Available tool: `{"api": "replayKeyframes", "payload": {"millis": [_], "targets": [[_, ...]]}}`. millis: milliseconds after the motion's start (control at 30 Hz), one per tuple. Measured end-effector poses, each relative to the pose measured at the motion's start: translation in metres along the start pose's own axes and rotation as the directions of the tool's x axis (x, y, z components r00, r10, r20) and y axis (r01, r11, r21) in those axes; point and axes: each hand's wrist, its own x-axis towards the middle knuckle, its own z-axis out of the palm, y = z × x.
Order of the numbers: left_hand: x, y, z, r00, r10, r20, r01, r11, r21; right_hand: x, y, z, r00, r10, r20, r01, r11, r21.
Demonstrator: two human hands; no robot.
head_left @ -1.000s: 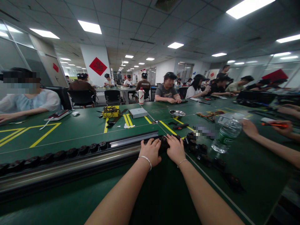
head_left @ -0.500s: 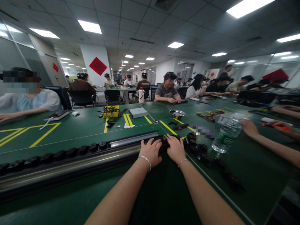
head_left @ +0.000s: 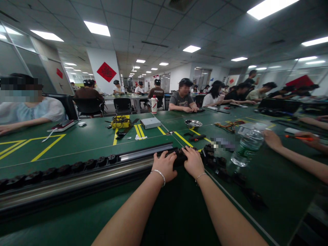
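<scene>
- Head view, with the clock centred on the person's two hands and 12 pointing straight away: the long rail (head_left: 84,178), black with a shiny metal strip, lies on the green table (head_left: 84,218) and runs from the hands out to about 9 o'clock, where it leaves the view
- The left hand (head_left: 164,165) is palm down at the rail's near end, fingers spread a little; the right hand (head_left: 194,161) is set much the same way just beside it, at 3 o'clock
- Between them is a dark piece (head_left: 180,158), with the fingertips of both hands at it; whether either hand pinches it or only rests there I cannot tell, since the undersides are hidden
- How far along, as a judgement: the row of black knobbed parts (head_left: 77,166) along the rail's far edge, toward 9 o'clock, looks laid out in order
- More black parts (head_left: 222,171) trail off the rail in a loose curve from 3 to 4 o'clock, so that stretch looks unsettled; no fastening can be made out
- Around the work: a water bottle (head_left: 247,145) between 2 and 3 o'clock, a co-worker's hand (head_left: 273,139) just beyond it, a metal bowl (head_left: 194,127) near 12, a grey box (head_left: 151,123) at 11
</scene>
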Motion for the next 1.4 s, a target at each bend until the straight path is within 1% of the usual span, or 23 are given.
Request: {"api": "replayKeyframes", "payload": {"millis": [300,533,767,1033,1400], "targets": [[0.0056,0.0012,-0.0001,1.0,0.003,-0.02,-0.003,1.0,-0.022,0.0007,-0.001,-0.0022,1.0,0.002,0.01,-0.002,1.0,0.016],[0.0076,0.0033,-0.0007,0.998,0.055,-0.019,-0.055,0.998,0.004,0.0009,-0.0009,-0.0022,1.0,-0.001,0.007,0.001,1.0,0.013],[0.007,0.0037,0.0018,0.999,0.028,-0.019,-0.029,0.999,-0.022,0.001,-0.0011,-0.0033,1.0,-0.003,0.011,0.003,1.0,0.005],[0.0074,0.0038,-0.0001,1.0,0.018,-0.006,-0.019,0.999,-0.048,0.0012,-0.0015,-0.0031,1.0,-0.004,0.007,0.004,1.0,0.004],[0.0069,0.0059,-0.0051,0.999,0.003,0.043,-0.003,1.0,-0.009,0.0007,-0.002,-0.0039,1.0,0.004,0.012,-0.004,1.0,0.005]]}}
